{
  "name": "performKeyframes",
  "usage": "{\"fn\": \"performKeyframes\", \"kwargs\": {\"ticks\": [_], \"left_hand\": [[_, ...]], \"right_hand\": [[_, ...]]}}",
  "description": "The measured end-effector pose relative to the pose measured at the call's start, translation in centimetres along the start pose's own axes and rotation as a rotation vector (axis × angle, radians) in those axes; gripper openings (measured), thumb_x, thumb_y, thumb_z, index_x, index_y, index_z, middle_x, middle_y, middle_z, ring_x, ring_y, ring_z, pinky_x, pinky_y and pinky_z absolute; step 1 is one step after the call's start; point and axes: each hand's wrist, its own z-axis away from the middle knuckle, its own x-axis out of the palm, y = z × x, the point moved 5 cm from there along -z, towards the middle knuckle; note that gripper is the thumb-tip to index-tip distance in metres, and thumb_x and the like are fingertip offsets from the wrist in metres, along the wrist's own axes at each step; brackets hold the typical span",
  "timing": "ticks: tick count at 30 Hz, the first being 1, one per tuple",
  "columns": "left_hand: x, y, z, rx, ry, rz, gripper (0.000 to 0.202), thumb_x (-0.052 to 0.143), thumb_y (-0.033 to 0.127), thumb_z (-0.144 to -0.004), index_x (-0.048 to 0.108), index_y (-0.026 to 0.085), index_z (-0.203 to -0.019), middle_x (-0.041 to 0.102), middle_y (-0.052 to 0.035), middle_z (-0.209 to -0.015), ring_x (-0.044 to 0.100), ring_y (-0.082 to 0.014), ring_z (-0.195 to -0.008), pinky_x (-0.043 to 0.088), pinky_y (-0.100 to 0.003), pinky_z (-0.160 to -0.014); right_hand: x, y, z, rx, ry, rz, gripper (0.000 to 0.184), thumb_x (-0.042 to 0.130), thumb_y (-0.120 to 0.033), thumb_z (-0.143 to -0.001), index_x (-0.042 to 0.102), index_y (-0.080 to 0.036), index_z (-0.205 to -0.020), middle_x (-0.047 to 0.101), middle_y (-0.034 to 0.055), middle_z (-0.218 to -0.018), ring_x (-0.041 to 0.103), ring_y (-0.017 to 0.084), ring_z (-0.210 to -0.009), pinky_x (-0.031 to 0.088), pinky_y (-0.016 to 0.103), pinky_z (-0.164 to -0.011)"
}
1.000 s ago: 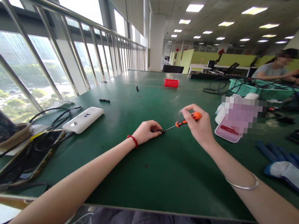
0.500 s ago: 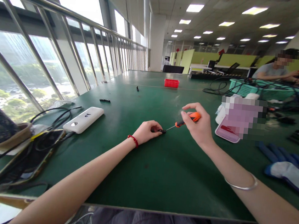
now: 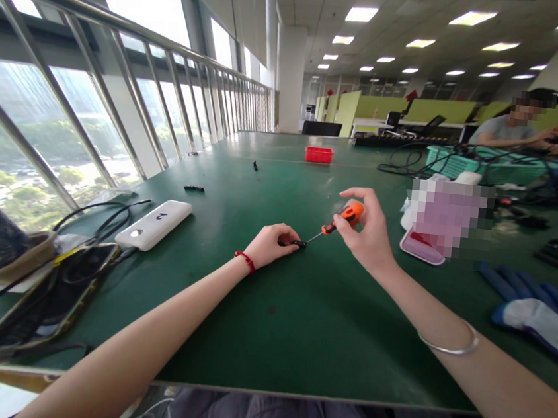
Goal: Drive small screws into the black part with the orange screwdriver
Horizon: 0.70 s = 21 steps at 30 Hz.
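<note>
My left hand (image 3: 272, 245) rests low over the green table (image 3: 247, 325), its fingers closed on a small black part (image 3: 299, 244) whose exact kind I cannot make out. An orange and black screwdriver (image 3: 349, 215) is in my right hand (image 3: 368, 235), held at the handle between thumb and fingers, with the index finger raised. Its thin shaft slants down to the left, and the tip meets the end of the black part, or very nearly so.
On the left lie a white power bank (image 3: 155, 224), black cables and a phone (image 3: 63, 293). Small black pieces (image 3: 194, 189) and a red box (image 3: 318, 155) stand farther off. At right are a pink-purple phone (image 3: 422, 244), gloves (image 3: 541, 320), a green basket (image 3: 493, 166) and a seated person (image 3: 511, 127).
My right hand has shifted slightly, and the screwdriver's handle has turned and tilted a little in the fingers. My left hand still holds the black part in place.
</note>
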Motion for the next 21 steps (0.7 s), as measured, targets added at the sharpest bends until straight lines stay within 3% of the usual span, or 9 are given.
{"fn": "performKeyframes", "kwargs": {"ticks": [3, 7, 9, 13, 16, 18, 21], "left_hand": [[0.07, -0.09, -0.02, 0.003, -0.004, 0.004, 0.015, 0.063, 0.025, -0.074, 0.068, 0.015, -0.084, 0.065, -0.0032, -0.078, 0.057, -0.0126, -0.070, 0.048, -0.025, -0.067], [0.09, -0.09, -0.03, 0.007, -0.004, 0.003, 0.015, 0.063, 0.024, -0.074, 0.068, 0.015, -0.084, 0.065, -0.0027, -0.078, 0.057, -0.0125, -0.069, 0.048, -0.025, -0.067], [0.09, -0.06, -0.02, 0.004, -0.001, 0.002, 0.014, 0.063, 0.025, -0.073, 0.068, 0.015, -0.083, 0.064, -0.0024, -0.077, 0.057, -0.0124, -0.069, 0.048, -0.025, -0.067], [0.10, -0.02, 0.00, 0.002, 0.002, 0.008, 0.015, 0.064, 0.025, -0.073, 0.068, 0.015, -0.083, 0.064, -0.0023, -0.077, 0.057, -0.0122, -0.068, 0.048, -0.024, -0.066], [0.12, -0.03, 0.00, 0.006, -0.004, 0.009, 0.014, 0.063, 0.024, -0.073, 0.068, 0.015, -0.083, 0.064, -0.0025, -0.077, 0.057, -0.0121, -0.068, 0.047, -0.023, -0.066], [0.11, -0.01, 0.00, 0.016, -0.009, 0.004, 0.015, 0.063, 0.024, -0.073, 0.068, 0.015, -0.084, 0.064, -0.0027, -0.078, 0.056, -0.0122, -0.069, 0.047, -0.023, -0.066], [0.09, 0.07, -0.01, 0.032, -0.013, -0.007, 0.015, 0.063, 0.023, -0.073, 0.069, 0.015, -0.085, 0.064, -0.0029, -0.079, 0.056, -0.0124, -0.069, 0.046, -0.024, -0.066]], "right_hand": [[-0.09, 0.14, 0.07, 0.018, 0.018, 0.036, 0.031, 0.056, -0.028, -0.073, 0.046, -0.023, -0.103, 0.053, -0.0048, -0.068, 0.049, 0.012, -0.055, 0.039, 0.025, -0.055], [-0.09, -0.01, 0.09, 0.076, 0.016, 0.078, 0.019, 0.057, -0.039, -0.077, 0.053, -0.022, -0.085, 0.050, -0.0054, -0.058, 0.050, 0.012, -0.053, 0.040, 0.026, -0.059], [0.10, -0.15, 0.07, 0.062, -0.025, 0.042, 0.016, 0.057, -0.036, -0.077, 0.054, -0.022, -0.082, 0.049, -0.0052, -0.058, 0.049, 0.011, -0.052, 0.040, 0.026, -0.058], [0.04, 0.09, 0.08, 0.022, -0.005, -0.001, 0.030, 0.059, -0.026, -0.071, 0.050, -0.023, -0.100, 0.050, -0.0058, -0.063, 0.047, 0.011, -0.051, 0.039, 0.025, -0.053], [-0.31, 0.53, 0.09, 0.063, 0.072, 0.057, 0.042, 0.063, -0.032, -0.070, 0.046, -0.023, -0.108, 0.053, -0.0048, -0.067, 0.049, 0.012, -0.053, 0.039, 0.025, -0.052], [-0.58, 0.56, 0.06, 0.089, 0.119, 0.123, 0.035, 0.064, -0.037, -0.071, 0.052, -0.023, -0.101, 0.051, -0.0045, -0.064, 0.050, 0.013, -0.053, 0.039, 0.026, -0.053], [-0.41, 0.30, -0.07, 0.075, 0.064, 0.109, 0.018, 0.060, -0.038, -0.075, 0.057, -0.022, -0.084, 0.051, -0.0038, -0.060, 0.050, 0.012, -0.053, 0.040, 0.026, -0.056]]}}
